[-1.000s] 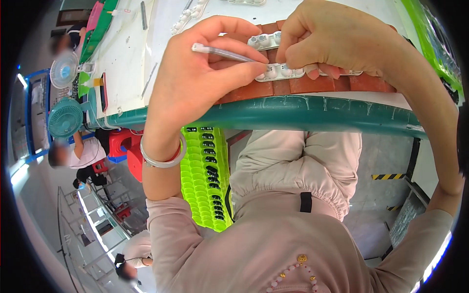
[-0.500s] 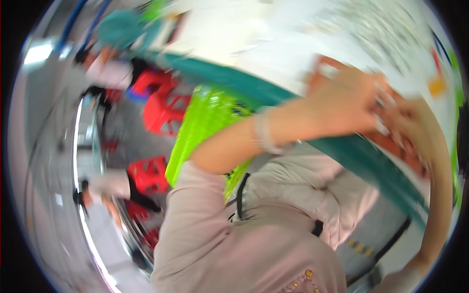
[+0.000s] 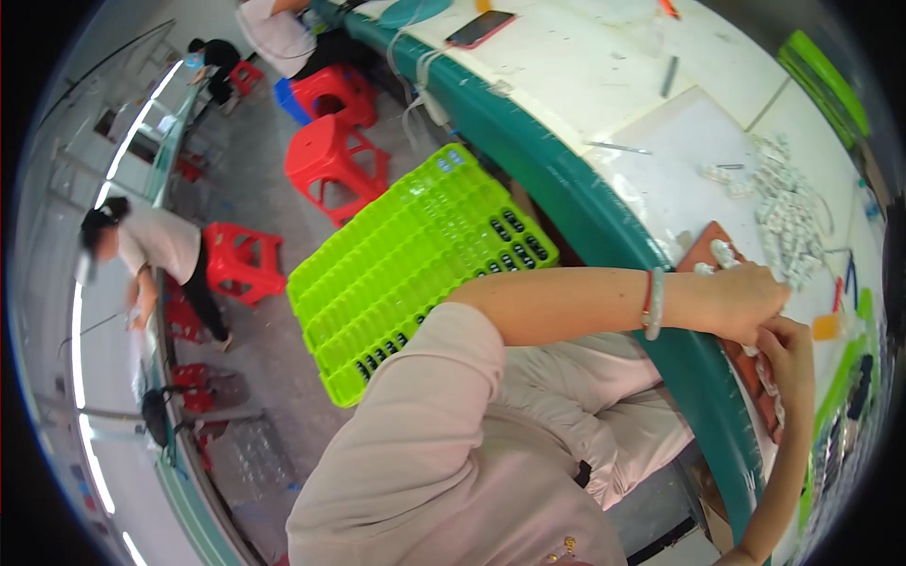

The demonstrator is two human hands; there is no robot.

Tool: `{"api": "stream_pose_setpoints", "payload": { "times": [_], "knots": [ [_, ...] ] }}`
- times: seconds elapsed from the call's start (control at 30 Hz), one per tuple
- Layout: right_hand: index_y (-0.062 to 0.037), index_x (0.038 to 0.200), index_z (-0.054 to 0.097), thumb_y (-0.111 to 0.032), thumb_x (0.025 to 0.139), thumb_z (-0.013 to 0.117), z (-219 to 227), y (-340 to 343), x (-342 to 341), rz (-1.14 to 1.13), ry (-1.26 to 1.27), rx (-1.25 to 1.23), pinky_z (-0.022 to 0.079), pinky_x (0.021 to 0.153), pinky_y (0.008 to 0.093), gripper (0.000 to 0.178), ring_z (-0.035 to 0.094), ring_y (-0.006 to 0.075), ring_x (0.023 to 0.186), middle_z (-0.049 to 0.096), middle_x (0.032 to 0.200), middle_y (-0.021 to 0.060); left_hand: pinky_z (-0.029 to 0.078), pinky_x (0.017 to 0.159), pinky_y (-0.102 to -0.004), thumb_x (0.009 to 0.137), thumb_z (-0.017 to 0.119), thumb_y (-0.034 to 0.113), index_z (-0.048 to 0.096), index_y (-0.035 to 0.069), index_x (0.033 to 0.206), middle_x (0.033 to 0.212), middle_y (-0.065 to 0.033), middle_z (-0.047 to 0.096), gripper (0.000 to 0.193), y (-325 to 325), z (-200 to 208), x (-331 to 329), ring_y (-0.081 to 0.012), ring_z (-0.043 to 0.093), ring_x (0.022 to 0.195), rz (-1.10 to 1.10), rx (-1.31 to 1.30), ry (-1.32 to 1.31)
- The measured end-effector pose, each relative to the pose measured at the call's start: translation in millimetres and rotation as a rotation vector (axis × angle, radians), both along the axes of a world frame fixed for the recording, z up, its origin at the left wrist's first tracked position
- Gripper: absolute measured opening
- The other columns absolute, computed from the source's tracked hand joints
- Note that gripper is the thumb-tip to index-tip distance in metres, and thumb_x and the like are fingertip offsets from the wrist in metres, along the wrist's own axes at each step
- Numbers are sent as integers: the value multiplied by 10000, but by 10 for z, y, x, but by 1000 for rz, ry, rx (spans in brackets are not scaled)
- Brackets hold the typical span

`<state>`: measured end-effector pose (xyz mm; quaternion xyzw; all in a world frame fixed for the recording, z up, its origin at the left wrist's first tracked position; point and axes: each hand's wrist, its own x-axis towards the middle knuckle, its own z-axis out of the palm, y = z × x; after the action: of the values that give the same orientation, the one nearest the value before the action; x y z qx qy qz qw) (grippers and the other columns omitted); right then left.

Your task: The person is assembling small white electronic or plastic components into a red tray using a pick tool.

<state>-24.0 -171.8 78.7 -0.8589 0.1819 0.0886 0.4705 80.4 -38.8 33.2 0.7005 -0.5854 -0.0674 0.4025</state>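
At the right, both hands meet over a reddish-brown board (image 3: 701, 247) that bears several small white pieces (image 3: 724, 253). My left hand (image 3: 741, 300), with a bracelet at the wrist, is closed with its fingertips turned down; whatever it pinches is hidden. Close against it, my right hand (image 3: 791, 357) has its fingers bent and pressed together, and I cannot make out what is in them. The board lies slantwise by the bench's green edge (image 3: 604, 203). Just beyond the hands is a loose heap of small white parts (image 3: 788, 212).
A bright green ridged tray (image 3: 396, 255) with small black parts stands at my left. On the white bench lie a phone (image 3: 481, 29), a thin metal tool (image 3: 618, 148) and an orange-capped bottle (image 3: 827, 327). Red stools (image 3: 330, 165) and a person (image 3: 165, 245) are further left.
The view has swung and steadied from a blur, bringing more of the green tray and bench into sight. Both hands remain together over the reddish-brown board.
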Motion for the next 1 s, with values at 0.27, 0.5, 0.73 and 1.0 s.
{"api": "stream_pose_setpoints", "payload": {
  "times": [0.27,0.5,0.73,1.0],
  "knots": [
    [11,733,640,-51,808,596,-125,-121,-7,-12,-49,-2,292,422,201,106,433,27,463,538,569,-20,500,674,-423,567,698,67,612,65,652,680,-128,647,121,-121,-114,52,-324,639,707,-32,-34,20],
    [-1,640,588,-53,769,587,-195,-201,52,72,-40,-65,312,434,220,140,443,47,469,519,538,-16,499,610,-431,537,713,124,658,52,612,625,-169,624,117,-189,-211,55,-349,630,648,33,-120,-42],
    [2,630,597,-75,755,589,-298,-470,102,122,-72,-137,291,394,239,147,427,72,414,502,491,7,490,564,-418,524,702,111,637,50,565,587,-161,607,98,-316,-243,-39,-334,625,613,124,-209,-118],
    [2,634,605,-45,733,578,-61,-291,311,211,72,-103,265,329,229,113,402,85,338,509,486,21,484,614,-332,744,561,65,599,20,846,693,-98,624,118,962,445,69,-207,622,631,421,-834,394]
  ]
}}
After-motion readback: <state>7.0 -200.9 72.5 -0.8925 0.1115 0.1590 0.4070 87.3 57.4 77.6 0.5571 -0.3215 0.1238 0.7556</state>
